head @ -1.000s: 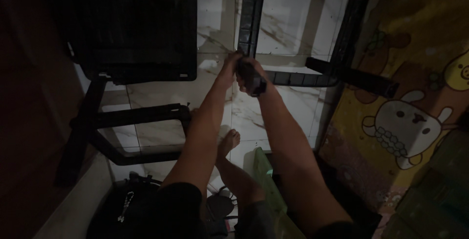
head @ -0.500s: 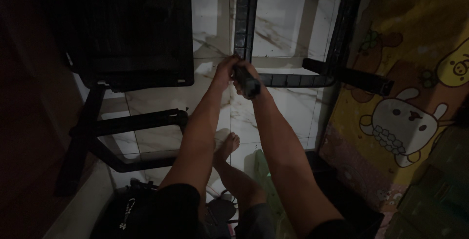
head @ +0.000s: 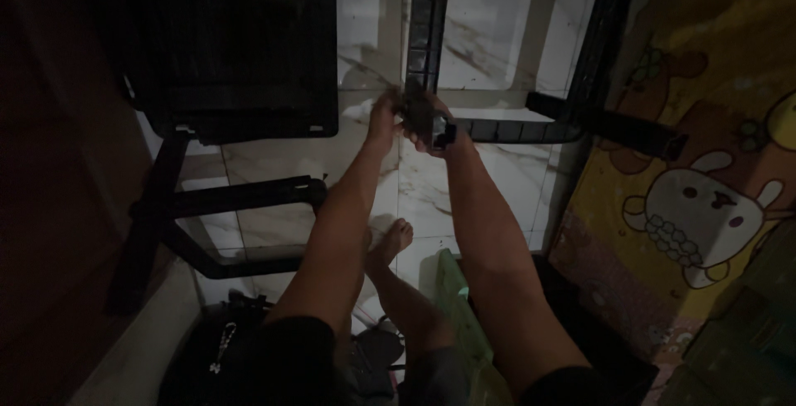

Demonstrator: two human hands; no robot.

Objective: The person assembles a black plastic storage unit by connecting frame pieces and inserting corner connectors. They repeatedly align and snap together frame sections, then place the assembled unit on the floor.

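Both arms reach out over the pale marble floor [head: 431, 199]. The right hand [head: 431, 120] is wrapped around a small dark object [head: 439, 131] with a faintly bluish end; the dim light hides what it is. The left hand [head: 385, 116] pinches its upper end with narrowed fingers. A black chair [head: 240, 49] stands to the left, a black frame [head: 580, 116] just beyond the hands, a cartoon mat [head: 705, 190] on the right. A bare foot [head: 394, 240] rests below.

Dim room in a home, prob. living area: marble-look tile floor [head: 489, 41], black chair [head: 224, 49], cartoon-print yellow mat [head: 705, 165], bare foot [head: 390, 244] on tiles, bag [head: 224, 348].
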